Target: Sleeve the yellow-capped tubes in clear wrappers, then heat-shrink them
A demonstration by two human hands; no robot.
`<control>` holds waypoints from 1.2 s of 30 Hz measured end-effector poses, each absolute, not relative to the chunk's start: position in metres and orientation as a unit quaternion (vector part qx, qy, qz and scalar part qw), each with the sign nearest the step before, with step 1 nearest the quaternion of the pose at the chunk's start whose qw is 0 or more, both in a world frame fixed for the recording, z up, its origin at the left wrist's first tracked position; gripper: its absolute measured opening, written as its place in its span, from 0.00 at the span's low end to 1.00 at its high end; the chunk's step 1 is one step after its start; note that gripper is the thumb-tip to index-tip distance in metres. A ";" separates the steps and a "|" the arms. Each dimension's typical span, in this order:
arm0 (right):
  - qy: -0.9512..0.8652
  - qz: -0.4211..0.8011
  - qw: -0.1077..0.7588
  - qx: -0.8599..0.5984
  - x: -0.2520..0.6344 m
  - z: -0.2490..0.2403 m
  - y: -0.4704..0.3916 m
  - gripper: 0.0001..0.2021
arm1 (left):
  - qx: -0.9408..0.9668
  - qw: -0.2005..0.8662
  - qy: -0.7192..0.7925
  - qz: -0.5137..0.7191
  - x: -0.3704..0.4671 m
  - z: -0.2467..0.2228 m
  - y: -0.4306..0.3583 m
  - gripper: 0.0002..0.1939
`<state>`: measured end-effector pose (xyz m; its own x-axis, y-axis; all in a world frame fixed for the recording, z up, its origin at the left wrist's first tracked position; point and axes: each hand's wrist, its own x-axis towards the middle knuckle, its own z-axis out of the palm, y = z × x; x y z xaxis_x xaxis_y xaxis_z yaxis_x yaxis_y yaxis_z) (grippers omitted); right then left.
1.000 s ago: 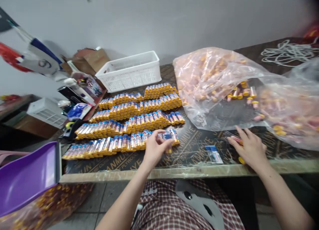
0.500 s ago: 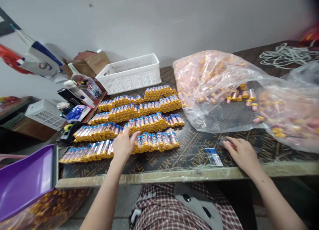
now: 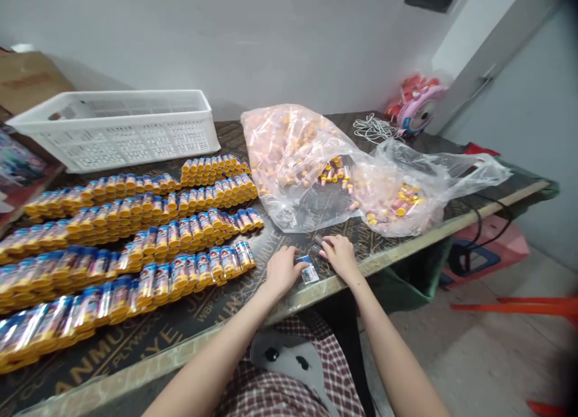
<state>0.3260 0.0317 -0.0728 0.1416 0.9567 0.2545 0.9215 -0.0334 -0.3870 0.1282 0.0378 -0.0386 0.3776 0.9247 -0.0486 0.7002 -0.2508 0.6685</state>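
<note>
My left hand [image 3: 282, 270] rests at the table's front part, with curled fingers. Its thumb lies over the left edge of a small blue-and-white label [image 3: 309, 275], which seems pinched there. Just to the right, my right hand [image 3: 342, 257] is closed, fingertips on a small clear plastic piece [image 3: 318, 246] whose exact kind I cannot make out. To the left stand stacked rows of small tubes [image 3: 178, 273] with yellow ends and blue tops. Behind my hands, a clear plastic bag [image 3: 289, 146] holds many pink-and-yellow pieces, some spilling at its mouth [image 3: 335, 171].
At the back left stands a white plastic basket [image 3: 149, 137]. A second bag part [image 3: 392, 206] with similar pieces lies at the right. White cord [image 3: 374, 129] and a pink fan [image 3: 422, 112] are at the far end. The table's edge [image 3: 316, 293] runs before me.
My left hand has left the rows of tubes and come over to the label beside my right hand. The view has turned to the right, showing the fan and the table's far end.
</note>
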 end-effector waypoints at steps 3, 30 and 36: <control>-0.653 0.046 0.255 -0.712 0.324 -0.070 0.031 0.13 | 0.772 0.275 0.555 0.143 0.139 -0.048 0.044 0.09; -0.527 0.108 0.569 -0.622 0.278 -0.020 -0.068 0.12 | 0.468 0.620 0.497 0.387 0.128 -0.033 0.031 0.11; -0.521 0.110 0.587 -0.610 0.264 -0.012 -0.083 0.13 | 0.281 0.747 0.440 0.411 0.118 -0.017 0.024 0.21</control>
<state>0.2641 -0.0826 -0.0116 0.4339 0.7639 0.4776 0.5068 0.2314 -0.8305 0.1176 0.0245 -0.0169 0.2748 0.8621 -0.4257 -0.3676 0.5033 0.7820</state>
